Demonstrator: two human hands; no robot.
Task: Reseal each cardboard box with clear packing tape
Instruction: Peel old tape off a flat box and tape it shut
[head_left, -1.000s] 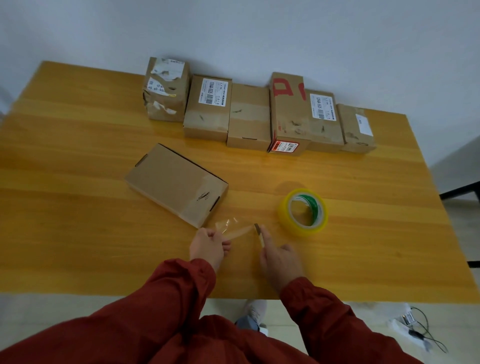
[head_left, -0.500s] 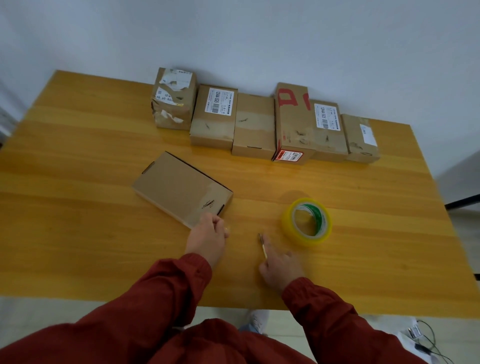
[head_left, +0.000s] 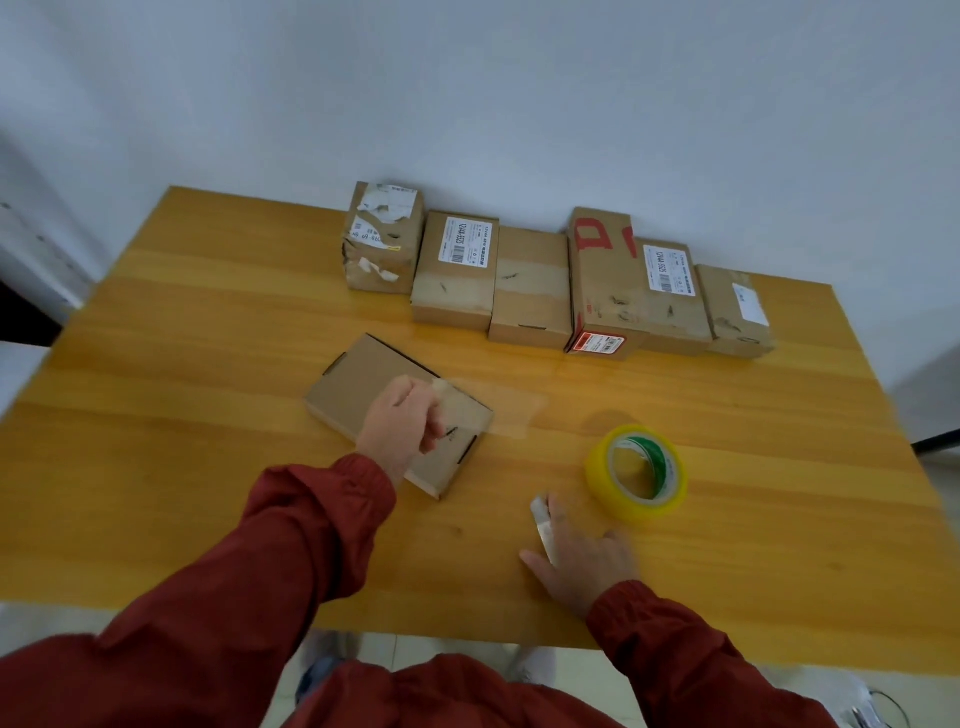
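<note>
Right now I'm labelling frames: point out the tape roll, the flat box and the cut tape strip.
tape roll (head_left: 628, 503): head view, yellow outer wall.
flat box (head_left: 358, 387): head view, bare top face.
cut tape strip (head_left: 513, 413): head view, clear free end.
</note>
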